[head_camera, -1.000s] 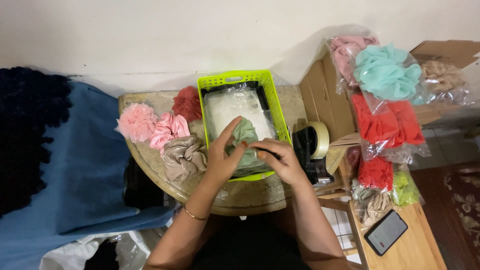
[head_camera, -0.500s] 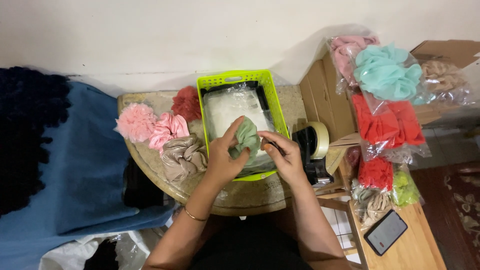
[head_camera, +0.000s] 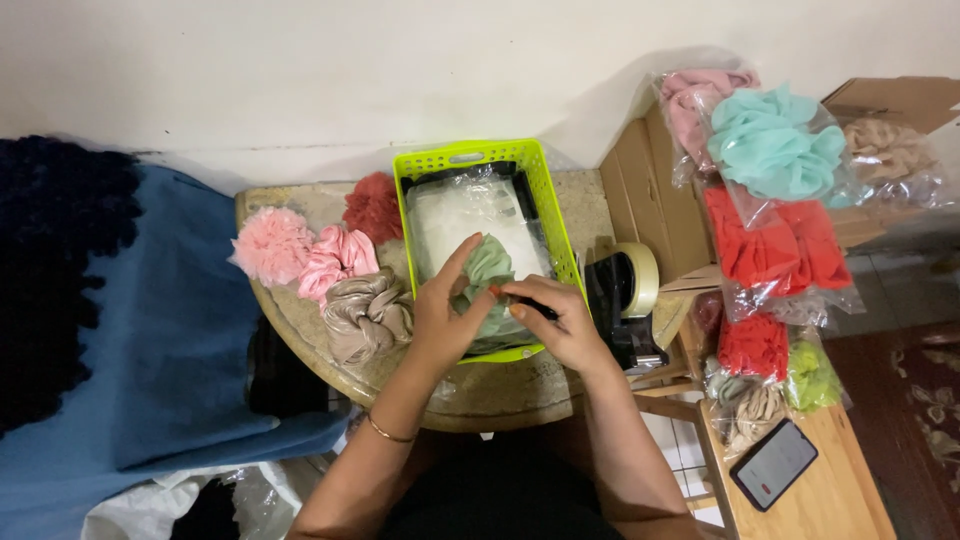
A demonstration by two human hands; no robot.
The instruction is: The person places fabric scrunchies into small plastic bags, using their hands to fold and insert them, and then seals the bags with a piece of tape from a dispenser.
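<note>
Both of my hands hold a sage-green fabric scrunchie [head_camera: 487, 270] over the front end of a lime-green plastic basket [head_camera: 470, 157]. My left hand [head_camera: 443, 320] grips its left side with the fingers curled up around it. My right hand [head_camera: 556, 318] pinches its lower right part. Clear plastic bags [head_camera: 462, 212] fill the basket behind the scrunchie. The basket stands on a small round stone-topped table [head_camera: 480, 392].
Left of the basket lie a fluffy pink scrunchie [head_camera: 271, 245], a satin pink one [head_camera: 340, 262], a taupe one [head_camera: 366, 314] and a dark red one [head_camera: 373, 206]. A tape dispenser [head_camera: 625, 292] sits to the right. Bagged scrunchies [head_camera: 775, 150], cardboard boxes and a phone [head_camera: 773, 463] crowd the right side. Blue cloth [head_camera: 150, 330] lies left.
The green scrunchie has been lifted and gathered tighter between my hands. My right hand has closed in on it from the right.
</note>
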